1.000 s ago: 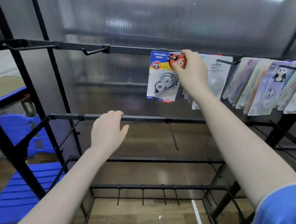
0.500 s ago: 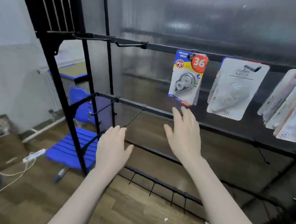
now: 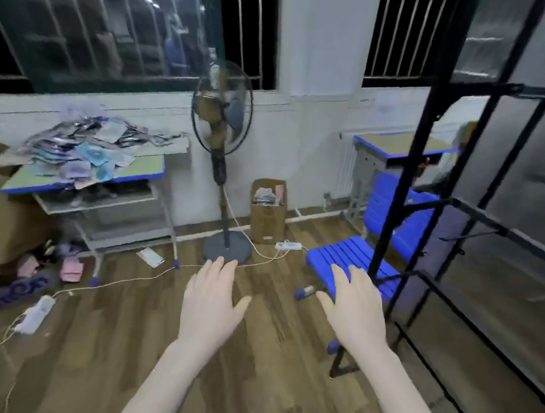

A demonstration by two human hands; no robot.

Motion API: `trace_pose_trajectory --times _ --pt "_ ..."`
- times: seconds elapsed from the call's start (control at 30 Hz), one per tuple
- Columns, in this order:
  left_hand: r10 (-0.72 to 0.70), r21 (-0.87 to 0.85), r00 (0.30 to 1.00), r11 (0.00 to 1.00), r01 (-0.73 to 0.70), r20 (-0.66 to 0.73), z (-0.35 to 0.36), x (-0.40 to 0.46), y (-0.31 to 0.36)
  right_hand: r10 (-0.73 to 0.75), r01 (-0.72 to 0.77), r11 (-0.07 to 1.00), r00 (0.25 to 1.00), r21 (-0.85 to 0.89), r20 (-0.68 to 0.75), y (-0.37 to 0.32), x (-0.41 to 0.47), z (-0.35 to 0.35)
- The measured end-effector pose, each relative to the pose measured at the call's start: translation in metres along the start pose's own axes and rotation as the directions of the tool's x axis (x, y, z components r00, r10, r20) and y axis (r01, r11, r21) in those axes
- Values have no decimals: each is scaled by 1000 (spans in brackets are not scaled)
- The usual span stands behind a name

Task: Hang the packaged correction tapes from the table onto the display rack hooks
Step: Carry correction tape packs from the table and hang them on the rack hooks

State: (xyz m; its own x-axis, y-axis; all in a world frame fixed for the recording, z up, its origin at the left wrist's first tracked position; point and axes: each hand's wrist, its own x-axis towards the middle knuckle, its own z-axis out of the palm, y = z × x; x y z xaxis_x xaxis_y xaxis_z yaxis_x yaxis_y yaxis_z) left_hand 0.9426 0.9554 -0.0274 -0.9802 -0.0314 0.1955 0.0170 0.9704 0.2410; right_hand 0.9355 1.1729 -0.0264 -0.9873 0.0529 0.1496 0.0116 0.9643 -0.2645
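Observation:
A heap of packaged correction tapes (image 3: 77, 149) lies on a blue-edged table (image 3: 139, 174) at the left of the room. The black display rack (image 3: 456, 204) fills the right side; its hung packages are out of view. My left hand (image 3: 211, 301) and my right hand (image 3: 354, 307) are stretched out in front of me over the wooden floor, fingers straight, palms down, holding nothing. Both hands are well away from the table and the rack.
A standing fan (image 3: 220, 145) stands between table and rack, its cable and a power strip (image 3: 288, 246) on the floor. A cardboard box (image 3: 268, 209), a blue chair (image 3: 357, 259), a second desk (image 3: 399, 150) and loose packages (image 3: 69, 265) under the table lie around.
My right hand let go of the package hung on the hook and came down. The view swung left from the rack to the room and the table; both hands stay empty.

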Motion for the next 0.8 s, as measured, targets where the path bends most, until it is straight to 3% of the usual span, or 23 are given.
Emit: trace_pose_trajectory --times 0.2,0.3,0.53,0.8 --pt "-263 -36 950 965 261 -168 -28 35 -149 -276 275 961 960 19 52 -164 82 53" --pt "-373 -26 916 927 373 -148 -42 65 -227 -353 351 935 935 57 36 -245 121 77" --pt "-452 -35 880 891 453 -146 -68 148 -361 -433 424 898 900 120 55 -389 207 120" --pt "-479 -105 865 877 468 -151 -54 287 -454 -438 429 893 898 134 39 -478 345 185"
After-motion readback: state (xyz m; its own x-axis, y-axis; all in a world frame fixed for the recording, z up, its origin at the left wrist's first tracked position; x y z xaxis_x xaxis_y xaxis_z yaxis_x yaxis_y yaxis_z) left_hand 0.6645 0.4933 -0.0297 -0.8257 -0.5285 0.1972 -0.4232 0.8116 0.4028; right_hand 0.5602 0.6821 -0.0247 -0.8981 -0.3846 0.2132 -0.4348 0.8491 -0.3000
